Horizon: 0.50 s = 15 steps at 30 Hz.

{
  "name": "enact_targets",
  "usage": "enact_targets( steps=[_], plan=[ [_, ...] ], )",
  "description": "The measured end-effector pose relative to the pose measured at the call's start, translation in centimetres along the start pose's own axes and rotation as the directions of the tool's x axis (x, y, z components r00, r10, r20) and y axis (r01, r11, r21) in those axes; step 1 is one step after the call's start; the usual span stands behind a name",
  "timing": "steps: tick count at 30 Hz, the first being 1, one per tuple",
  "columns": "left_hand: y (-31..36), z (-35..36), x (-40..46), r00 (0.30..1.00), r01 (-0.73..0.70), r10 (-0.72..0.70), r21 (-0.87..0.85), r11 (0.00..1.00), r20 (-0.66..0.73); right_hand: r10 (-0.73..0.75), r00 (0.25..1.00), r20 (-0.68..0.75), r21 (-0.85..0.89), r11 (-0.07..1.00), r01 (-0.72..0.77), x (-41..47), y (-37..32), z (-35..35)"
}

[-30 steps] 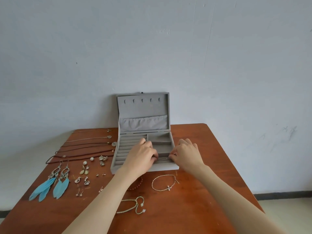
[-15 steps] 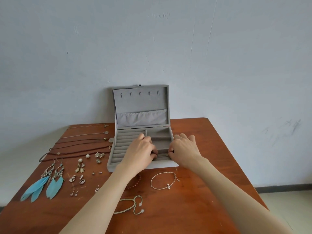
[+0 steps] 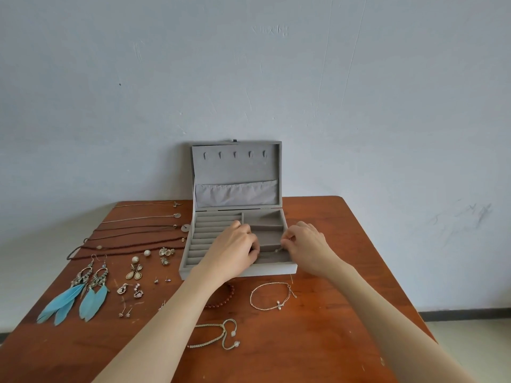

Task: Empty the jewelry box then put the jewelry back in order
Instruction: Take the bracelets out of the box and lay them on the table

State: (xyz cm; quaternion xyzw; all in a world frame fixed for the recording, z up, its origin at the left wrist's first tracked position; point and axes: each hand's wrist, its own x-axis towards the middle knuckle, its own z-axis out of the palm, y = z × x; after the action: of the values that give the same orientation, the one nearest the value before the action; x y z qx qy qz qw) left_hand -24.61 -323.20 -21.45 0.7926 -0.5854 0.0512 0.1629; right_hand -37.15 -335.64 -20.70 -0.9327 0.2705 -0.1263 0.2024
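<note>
in the head view, with the jewelry box (image 3: 237, 241) open at the table's (image 3: 345, 313) back edge, your left hand (image 3: 235, 251) and right hand (image 3: 305, 246) pinch a thin chain (image 3: 277, 250) over its front right compartment, so keep it taut and lay it flat.

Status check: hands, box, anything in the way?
Both hands, left and right, in the open jewelry box, fingers pinching a thin chain. Silver bracelet lies just before the box. Nothing obstructing.
</note>
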Motion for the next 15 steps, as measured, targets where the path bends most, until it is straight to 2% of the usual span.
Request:
enact_targets(
  steps=[3,7,11,15],
  plan=[
    [0.0,0.3,-0.1,1.000,0.005,-0.006,-0.035,0.999,-0.019,-0.004,1.000,0.019,0.137,0.991,0.001,-0.1,0.1,-0.3],
    [0.4,0.3,-0.1,0.998,0.069,-0.070,-0.236,0.969,0.002,0.009,1.000,0.017,0.330,0.944,-0.014,0.0,-0.4,-0.8],
    [1.6,-0.3,0.6,0.992,0.117,-0.121,-0.460,0.880,0.021,-0.040,0.999,-0.004,0.362,0.931,0.039,0.1,-1.0,-1.3],
    [2.0,-0.4,0.8,0.988,0.142,-0.154,-0.505,0.851,0.018,-0.063,0.997,-0.052,0.390,0.917,0.078,-0.1,-1.1,-1.7]
  ],
)
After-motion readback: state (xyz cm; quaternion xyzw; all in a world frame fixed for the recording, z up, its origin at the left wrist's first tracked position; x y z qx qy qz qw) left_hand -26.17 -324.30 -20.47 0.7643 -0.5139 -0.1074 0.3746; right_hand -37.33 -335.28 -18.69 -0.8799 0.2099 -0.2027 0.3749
